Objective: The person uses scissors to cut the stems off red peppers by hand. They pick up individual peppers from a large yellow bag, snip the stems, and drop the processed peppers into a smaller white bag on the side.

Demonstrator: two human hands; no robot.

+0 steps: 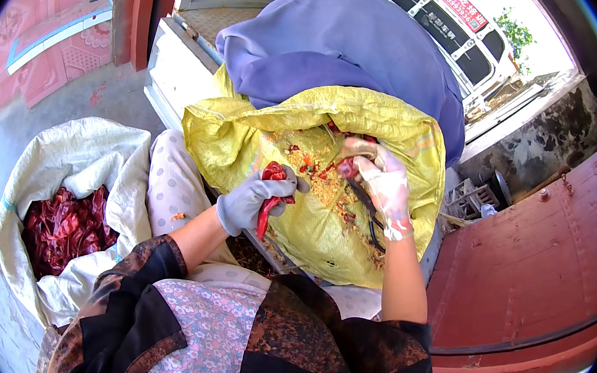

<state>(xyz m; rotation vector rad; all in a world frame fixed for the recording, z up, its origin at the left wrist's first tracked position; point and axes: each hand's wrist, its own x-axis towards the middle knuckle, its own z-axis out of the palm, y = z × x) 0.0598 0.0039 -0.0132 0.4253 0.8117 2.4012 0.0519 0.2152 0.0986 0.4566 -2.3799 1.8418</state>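
Note:
My left hand (pixel 248 199), in a grey glove, is closed around several dried red chili peppers (pixel 263 216), one hanging below the fingers. My right hand (pixel 387 182), in a pale, thin glove, is slightly blurred. Its fingers are bent around a red chili piece (pixel 347 168). Both hands are over an open yellow woven sack (pixel 292 238), whose surface carries yellow seeds (pixel 324 188) and red chili bits. Below my right hand is a dark, looped thing (pixel 375 233), perhaps scissor handles; its kind is unclear.
To my left stands a white woven sack (pixel 88 142) with dark red dried chilies (pixel 66 229) inside. A purple cloth (pixel 347 36) covers a bulky shape behind the yellow sack. A red metal door (pixel 529 252) lies to the right, and a vehicle (pixel 445 25) stands beyond.

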